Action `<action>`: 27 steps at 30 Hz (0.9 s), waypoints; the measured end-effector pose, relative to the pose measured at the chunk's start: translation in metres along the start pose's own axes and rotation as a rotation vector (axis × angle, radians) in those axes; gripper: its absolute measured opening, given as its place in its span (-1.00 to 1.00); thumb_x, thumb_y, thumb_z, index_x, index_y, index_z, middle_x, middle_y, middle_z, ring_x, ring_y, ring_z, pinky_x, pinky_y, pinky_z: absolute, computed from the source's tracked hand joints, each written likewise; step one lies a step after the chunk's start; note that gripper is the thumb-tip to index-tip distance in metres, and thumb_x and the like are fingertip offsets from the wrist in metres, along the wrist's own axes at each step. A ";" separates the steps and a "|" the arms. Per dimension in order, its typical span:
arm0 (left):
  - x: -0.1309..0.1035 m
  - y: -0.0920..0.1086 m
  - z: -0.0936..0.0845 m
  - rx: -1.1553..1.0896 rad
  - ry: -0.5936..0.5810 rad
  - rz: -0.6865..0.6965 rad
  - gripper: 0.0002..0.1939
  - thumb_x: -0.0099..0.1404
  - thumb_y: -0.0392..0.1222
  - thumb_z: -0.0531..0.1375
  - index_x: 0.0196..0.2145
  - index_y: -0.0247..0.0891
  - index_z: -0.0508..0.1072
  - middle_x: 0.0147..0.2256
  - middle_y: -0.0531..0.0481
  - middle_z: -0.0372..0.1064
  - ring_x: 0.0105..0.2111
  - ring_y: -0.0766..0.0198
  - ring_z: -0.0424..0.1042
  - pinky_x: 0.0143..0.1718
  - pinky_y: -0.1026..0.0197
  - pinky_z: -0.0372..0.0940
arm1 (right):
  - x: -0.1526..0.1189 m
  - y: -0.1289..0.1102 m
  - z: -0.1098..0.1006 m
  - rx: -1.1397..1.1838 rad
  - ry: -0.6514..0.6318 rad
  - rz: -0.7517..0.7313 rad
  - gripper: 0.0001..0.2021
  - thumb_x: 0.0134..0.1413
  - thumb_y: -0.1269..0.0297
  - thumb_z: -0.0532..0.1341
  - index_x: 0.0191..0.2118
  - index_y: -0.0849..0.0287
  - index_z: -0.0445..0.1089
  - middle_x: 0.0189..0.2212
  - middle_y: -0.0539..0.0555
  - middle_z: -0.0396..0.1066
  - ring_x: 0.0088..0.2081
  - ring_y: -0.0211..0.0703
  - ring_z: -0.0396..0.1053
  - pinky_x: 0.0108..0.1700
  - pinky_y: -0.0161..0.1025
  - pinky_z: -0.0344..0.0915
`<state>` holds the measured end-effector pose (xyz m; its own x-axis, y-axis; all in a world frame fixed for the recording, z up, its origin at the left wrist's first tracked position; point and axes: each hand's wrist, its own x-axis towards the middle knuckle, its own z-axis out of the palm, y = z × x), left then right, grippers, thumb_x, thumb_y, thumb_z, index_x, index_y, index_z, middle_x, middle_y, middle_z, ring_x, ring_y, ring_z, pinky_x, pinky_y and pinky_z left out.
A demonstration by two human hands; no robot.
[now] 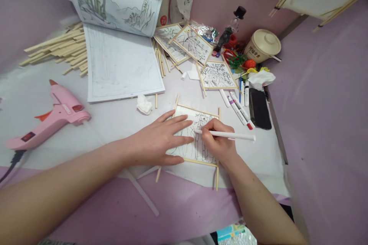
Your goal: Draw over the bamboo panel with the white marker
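Note:
A small white panel (208, 154) framed with thin wooden sticks lies in front of me, bearing dark line drawings of stems and branches. Spread flat across its left part is my left hand (161, 138), fingers stretched apart and holding nothing. My right hand (219, 139) grips a white pen (235, 135) over the panel's right part. The pen's tip points left, at or very close to the drawn surface; contact is hard to make out. Both hands cover parts of the drawing and frame.
A pink glue gun (61, 116) lies left, near an open drawing book (123, 65) and bundled wooden sticks (61, 48). Behind the panel are other framed drawings (217, 74). Markers (238, 111), a phone (259, 108), a dark bottle (227, 34) and a lidded cup (262, 46) stand or lie right.

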<state>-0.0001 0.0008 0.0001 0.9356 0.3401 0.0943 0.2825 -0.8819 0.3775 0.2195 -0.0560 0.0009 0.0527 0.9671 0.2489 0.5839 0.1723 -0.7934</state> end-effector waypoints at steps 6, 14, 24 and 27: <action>-0.001 -0.001 -0.001 0.004 -0.014 -0.003 -0.47 0.31 0.10 0.17 0.18 -0.06 0.33 0.33 -0.20 0.02 0.35 -0.11 -0.07 0.32 -0.26 -0.22 | 0.000 0.001 0.001 0.009 -0.001 0.000 -0.84 -0.06 0.48 0.16 -0.56 0.14 0.23 -0.67 -0.14 0.23 -0.61 -0.36 0.13 -0.54 -0.35 0.10; 0.000 -0.001 -0.001 0.014 -0.027 -0.002 -0.47 0.31 0.10 0.16 0.19 -0.05 0.32 0.33 -0.21 0.00 0.35 -0.11 -0.07 0.32 -0.26 -0.23 | 0.001 -0.003 0.001 0.002 0.052 0.068 -0.85 -0.03 0.45 0.15 -0.55 0.13 0.23 -0.68 -0.13 0.22 -0.61 -0.34 0.13 -0.54 -0.33 0.10; 0.000 0.001 -0.004 0.038 -0.018 -0.015 -0.47 0.28 0.09 0.19 0.17 -0.07 0.35 0.32 -0.19 0.04 0.33 -0.13 -0.04 0.31 -0.25 -0.18 | 0.009 0.007 -0.010 0.135 0.325 0.092 -0.91 0.15 0.28 0.15 -0.37 0.11 0.32 -0.51 -0.06 0.35 -0.44 -0.24 0.30 -0.35 -0.26 0.24; 0.000 0.004 -0.006 0.083 -0.027 -0.054 -0.46 0.28 0.11 0.18 0.18 -0.06 0.35 0.31 -0.22 0.06 0.33 -0.17 -0.05 0.27 -0.28 -0.15 | 0.015 0.008 -0.012 0.179 0.321 0.098 -0.93 0.14 0.26 0.17 -0.30 0.12 0.35 -0.43 -0.04 0.37 -0.37 -0.22 0.32 -0.30 -0.25 0.26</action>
<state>0.0000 -0.0009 0.0072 0.9237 0.3796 0.0509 0.3478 -0.8870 0.3037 0.2345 -0.0424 0.0051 0.3689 0.8778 0.3055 0.4141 0.1390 -0.8996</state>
